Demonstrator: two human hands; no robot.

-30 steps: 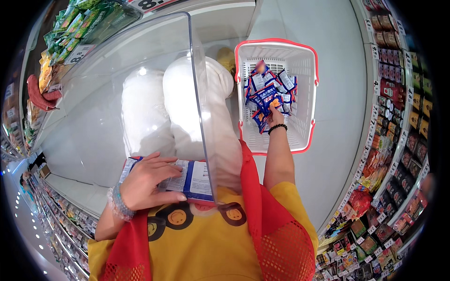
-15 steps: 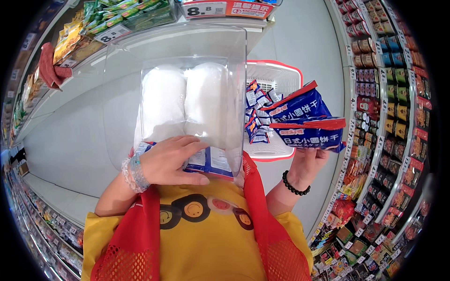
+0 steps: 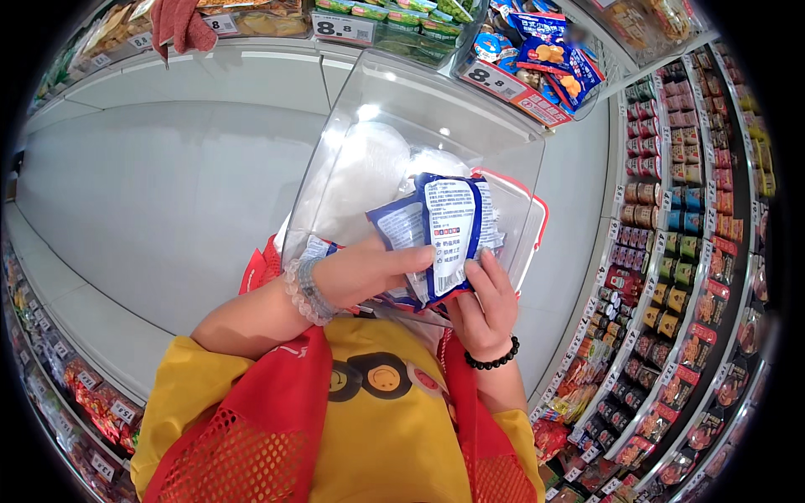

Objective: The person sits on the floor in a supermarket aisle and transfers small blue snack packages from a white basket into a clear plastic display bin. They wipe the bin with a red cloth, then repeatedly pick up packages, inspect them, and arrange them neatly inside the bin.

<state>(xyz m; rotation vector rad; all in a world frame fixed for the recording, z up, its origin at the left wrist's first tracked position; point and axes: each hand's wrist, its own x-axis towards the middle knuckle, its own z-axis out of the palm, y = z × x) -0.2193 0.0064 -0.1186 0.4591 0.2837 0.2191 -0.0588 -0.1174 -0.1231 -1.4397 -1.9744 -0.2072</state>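
Blue and white foil covers the front snack packet [image 3: 453,235], which sits between the shopper's two hands, above the right-hand part of a clear plastic bin [image 3: 402,92]. From where I stand, its long axis runs nearly straight away from the body, and the face with the printed panel and barcode is turned up. Neither hand is nearer, as both touch it: the left hand [image 3: 360,272] lays its thumb across the lower left, its other fingers hidden underneath, while the right hand [image 3: 486,314] grasps the lower right edge with bent fingers, its thumb out of my sight. A second packet [image 3: 394,225] leans out to the left behind the first. Whether either touches the bin's wall, I can't tell.

Half a second ago, the right hand alone had two packets out beside the basket [image 3: 532,235], and the left hand lay over packets in the bin. Now both hands meet over the bin, which sits farther right and turned in view, covering much of the basket. A shelf display [image 3: 545,50] of similar blue packets has come into sight beyond.
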